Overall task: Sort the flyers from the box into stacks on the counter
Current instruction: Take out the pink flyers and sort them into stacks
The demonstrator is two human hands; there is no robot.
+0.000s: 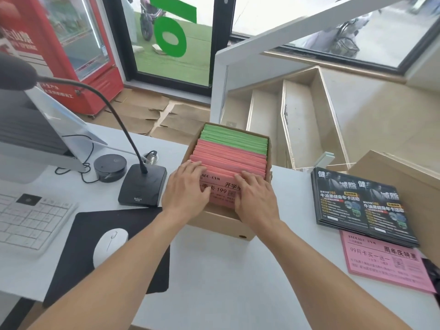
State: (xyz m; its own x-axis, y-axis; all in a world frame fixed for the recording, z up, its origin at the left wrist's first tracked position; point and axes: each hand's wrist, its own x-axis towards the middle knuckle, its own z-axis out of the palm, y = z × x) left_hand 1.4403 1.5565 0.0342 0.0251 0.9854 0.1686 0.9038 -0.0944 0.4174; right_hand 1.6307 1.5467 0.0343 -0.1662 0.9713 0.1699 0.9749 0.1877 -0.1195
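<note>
A cardboard box (221, 225) stands on the white counter (214, 282), packed with upright red flyers (228, 158) in front and green flyers (234, 138) behind. Both hands reach into its near end. My left hand (185, 189) has its fingers hooked over the top edges of the front red flyers, tilting them toward me. My right hand (256, 196) does the same on the right side. The tilted front flyer (221, 192) shows black print. To the right lie a stack of dark flyers (362, 206) and a stack of pink flyers (385, 260).
A desk microphone (142, 184) with a gooseneck stands left of the box. A black puck (110, 166), a mouse (110, 244) on a black mat, a keyboard (28, 217) and a monitor (23, 129) fill the left. Another cardboard box (404, 177) sits far right.
</note>
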